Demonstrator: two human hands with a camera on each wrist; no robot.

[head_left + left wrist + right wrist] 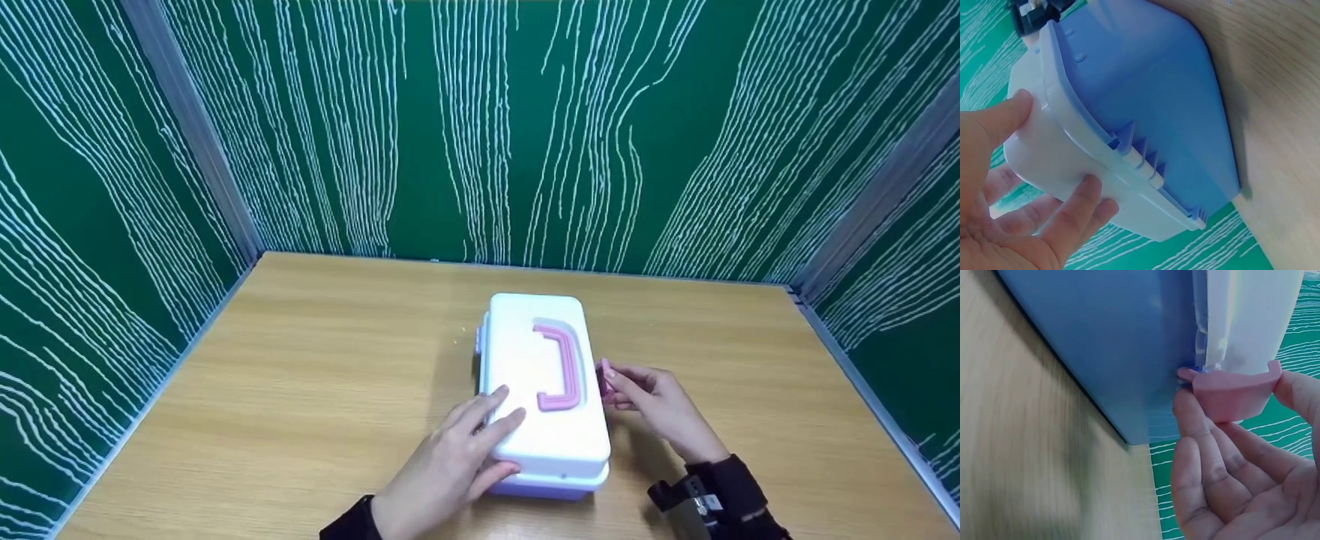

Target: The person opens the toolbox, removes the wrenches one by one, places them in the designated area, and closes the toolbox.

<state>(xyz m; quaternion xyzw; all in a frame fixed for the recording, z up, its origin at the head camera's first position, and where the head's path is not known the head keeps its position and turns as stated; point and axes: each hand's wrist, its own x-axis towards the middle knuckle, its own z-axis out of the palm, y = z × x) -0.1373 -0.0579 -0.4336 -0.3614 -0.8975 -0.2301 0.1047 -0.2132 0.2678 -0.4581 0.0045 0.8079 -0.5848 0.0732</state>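
Note:
A lidded plastic box stands on the table, its white lid down over a blue-lavender base. A pink handle lies folded into the top of the lid. My left hand rests on the lid's near left corner, fingers spread and fairly straight, thumb at the near end. On the box's right side my right hand pinches a pink latch between thumb and fingers. The latch is tilted outward from the lid in the right wrist view, its lower end at the seam.
Hinge tabs run along the box's left side. The wooden table extends around the box, with green, white-lined panels at the back and both sides. A dark device is strapped at my right wrist.

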